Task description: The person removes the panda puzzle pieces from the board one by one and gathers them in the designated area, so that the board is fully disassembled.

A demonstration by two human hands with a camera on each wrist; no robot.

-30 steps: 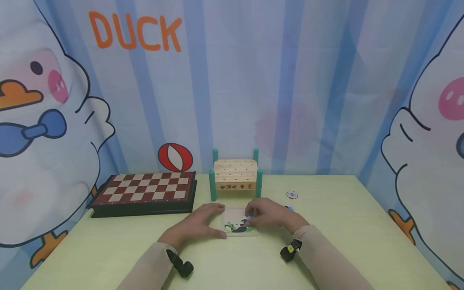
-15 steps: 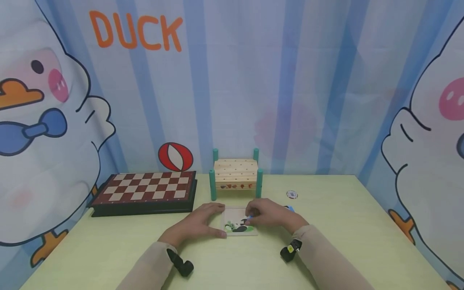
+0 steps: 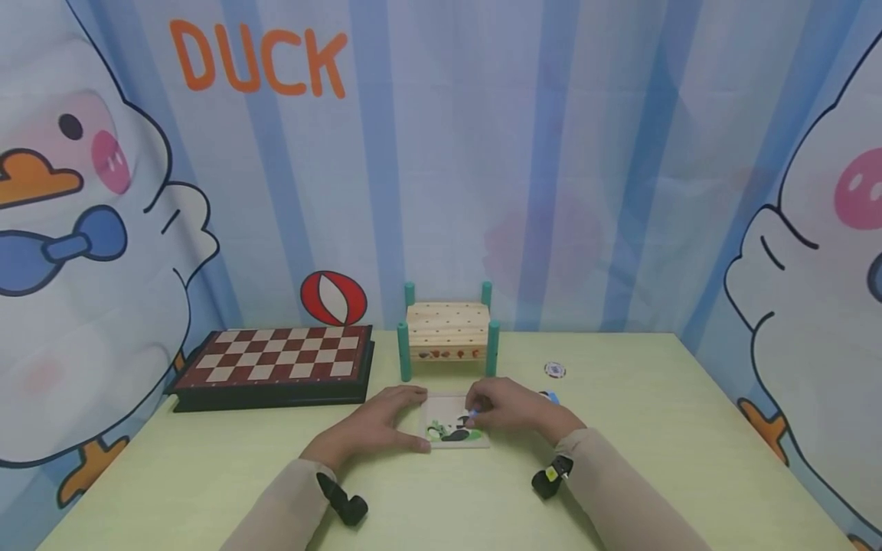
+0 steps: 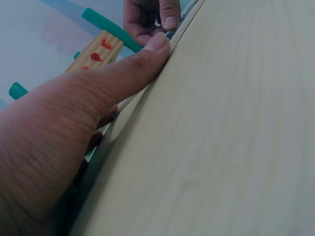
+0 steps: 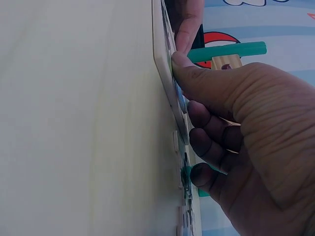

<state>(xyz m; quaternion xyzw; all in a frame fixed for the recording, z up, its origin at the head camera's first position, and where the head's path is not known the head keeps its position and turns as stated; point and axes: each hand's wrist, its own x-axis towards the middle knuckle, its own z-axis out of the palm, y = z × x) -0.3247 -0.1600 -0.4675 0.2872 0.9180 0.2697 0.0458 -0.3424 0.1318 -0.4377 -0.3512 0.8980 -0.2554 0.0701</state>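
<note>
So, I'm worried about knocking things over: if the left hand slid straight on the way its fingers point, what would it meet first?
Probably the small wooden peg bench, just beyond the left hand and the puzzle board; depth is unclear.

The left hand [image 4: 54, 142] fills the near left of the left wrist view, its back toward the camera. Its thumb [image 4: 142, 56] stretches out toward the far side and presses its tip against the edge of a thin flat board [image 4: 179, 27] lying on the pale green table [image 4: 221, 137]. Just past the thumb tip, at the top edge, the curled fingers of the right hand [image 4: 150, 14] rest on the same board. To the far left stands a small wooden bench [image 4: 93, 51] with red marks on its side and teal posts.
</note>
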